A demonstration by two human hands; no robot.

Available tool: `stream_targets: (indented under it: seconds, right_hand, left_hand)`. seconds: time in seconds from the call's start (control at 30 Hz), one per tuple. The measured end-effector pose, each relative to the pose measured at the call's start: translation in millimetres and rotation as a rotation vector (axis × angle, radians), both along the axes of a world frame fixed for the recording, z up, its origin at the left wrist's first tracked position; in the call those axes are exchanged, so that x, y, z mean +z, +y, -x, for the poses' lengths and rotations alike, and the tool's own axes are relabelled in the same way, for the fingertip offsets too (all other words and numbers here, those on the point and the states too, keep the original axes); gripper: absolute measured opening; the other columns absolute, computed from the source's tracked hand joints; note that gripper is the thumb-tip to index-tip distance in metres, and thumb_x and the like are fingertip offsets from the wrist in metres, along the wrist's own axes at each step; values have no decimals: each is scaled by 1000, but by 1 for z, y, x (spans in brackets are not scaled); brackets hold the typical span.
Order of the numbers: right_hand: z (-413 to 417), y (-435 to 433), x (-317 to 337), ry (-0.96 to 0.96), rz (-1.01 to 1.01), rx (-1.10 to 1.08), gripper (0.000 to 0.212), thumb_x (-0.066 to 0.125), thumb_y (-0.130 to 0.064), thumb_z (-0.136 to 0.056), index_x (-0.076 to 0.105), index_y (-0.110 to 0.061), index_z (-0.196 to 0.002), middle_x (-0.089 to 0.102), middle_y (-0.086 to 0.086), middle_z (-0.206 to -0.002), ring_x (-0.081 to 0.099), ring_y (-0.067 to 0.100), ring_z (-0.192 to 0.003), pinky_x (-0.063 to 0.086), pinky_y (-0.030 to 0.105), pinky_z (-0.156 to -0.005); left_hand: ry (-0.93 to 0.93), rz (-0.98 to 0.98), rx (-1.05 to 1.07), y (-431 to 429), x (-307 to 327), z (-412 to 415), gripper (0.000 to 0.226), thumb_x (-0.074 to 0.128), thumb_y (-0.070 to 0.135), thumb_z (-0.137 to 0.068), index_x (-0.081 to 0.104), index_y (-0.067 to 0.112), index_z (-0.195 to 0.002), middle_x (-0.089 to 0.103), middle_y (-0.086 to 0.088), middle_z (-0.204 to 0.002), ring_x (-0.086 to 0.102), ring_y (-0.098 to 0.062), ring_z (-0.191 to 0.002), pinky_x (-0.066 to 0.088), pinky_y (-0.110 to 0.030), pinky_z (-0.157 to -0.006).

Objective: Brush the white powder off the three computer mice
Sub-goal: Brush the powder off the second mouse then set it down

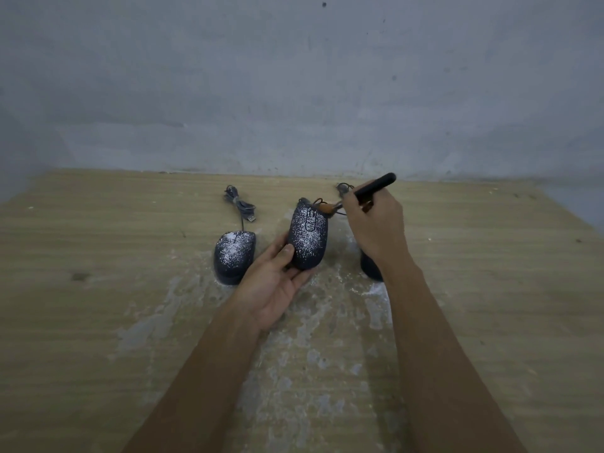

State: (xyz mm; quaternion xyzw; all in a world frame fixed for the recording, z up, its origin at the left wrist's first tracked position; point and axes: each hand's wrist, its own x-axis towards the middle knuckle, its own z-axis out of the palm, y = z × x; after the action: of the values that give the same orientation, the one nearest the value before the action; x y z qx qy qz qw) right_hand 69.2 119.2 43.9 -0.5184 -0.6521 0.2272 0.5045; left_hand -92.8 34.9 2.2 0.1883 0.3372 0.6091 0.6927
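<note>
My left hand (pixel 274 282) holds the middle mouse (pixel 309 237) lifted off the table, thumb on its left side; the mouse is dark and speckled with white powder. My right hand (pixel 376 227) grips a black-handled brush (pixel 376 186), whose brown bristles (pixel 327 208) touch the front right of that mouse. A second powdered mouse (pixel 233 256) lies on the table to the left. The third mouse (pixel 371 268) is mostly hidden behind my right wrist.
The wooden table (pixel 98 289) carries smears of white powder (pixel 313 322) in front of the mice. A coiled cable with a USB plug (pixel 240 207) lies behind the left mouse. A grey wall (pixel 294 93) rises right behind the table.
</note>
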Motion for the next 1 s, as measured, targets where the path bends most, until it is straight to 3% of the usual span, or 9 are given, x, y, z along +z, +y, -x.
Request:
stream_targets:
  seconds: [0.07,0.23,0.37,0.47,0.57,0.7,0.87,1.0]
  right_hand:
    - [-2,1,2,65,-27,-41,18,61,-23,-96,56,-27,-80,60,-5,-73,54,-6,-51,37,9,-44]
    - [0,1,3,-34,-4,51,15,61,-32,-101,70,-20,-99,59,-10,-71,54,-7,-57,37,9,-51]
    - [-1,1,4,69,-36,-31,16,60,-28,-100,58,-28,-83,62,-6,-76,55,-4,-57,39,10,-50]
    - [2,3,5,27,-22,8,15,60,-34,-101,69,-23,-97,67,-4,-84,59,1,-68,41,12,-56]
    - [7,2,-2,-33,16,16,23,61,-35,-101,73,-17,-107,65,-7,-83,57,0,-65,38,8,-55]
    - [7,4,-1,74,2,-84,27,59,-32,-102,74,-12,-110,72,2,-97,64,10,-82,43,18,-68]
    - [6,2,-4,55,44,-44,19,61,-34,-101,70,-18,-99,64,-8,-80,56,-10,-60,37,6,-53]
    - [-2,4,-1,96,47,-61,20,61,-33,-100,71,-17,-93,67,-4,-80,59,-1,-65,38,8,-52]
  left_hand:
    - [-5,3,2,-1,1,0,41,42,5,-103,46,10,-144,64,-17,-132,66,-27,-115,57,-37,-91]
    - [-6,-4,3,-2,3,-2,41,42,3,-103,46,9,-144,65,-17,-132,66,-27,-114,60,-35,-86]
    - [10,-6,5,-3,4,-2,42,41,3,-103,45,9,-145,64,-17,-133,65,-28,-117,60,-36,-87]
    - [26,-15,-2,-3,5,-3,43,42,2,-103,45,10,-145,64,-16,-133,65,-28,-117,59,-36,-89]
    - [39,-11,-13,-4,6,-4,43,43,2,-102,45,11,-145,65,-15,-132,64,-29,-120,55,-39,-96]
    - [23,-1,-10,-4,6,-4,44,44,1,-102,46,12,-144,65,-15,-132,64,-29,-120,51,-42,-100]
    - [12,-4,-15,-5,6,-4,44,44,1,-102,46,12,-144,67,-15,-129,66,-28,-117,55,-39,-95]
    - [2,-8,-4,-4,6,-3,42,44,2,-102,47,12,-143,67,-15,-129,68,-27,-114,59,-37,-89]
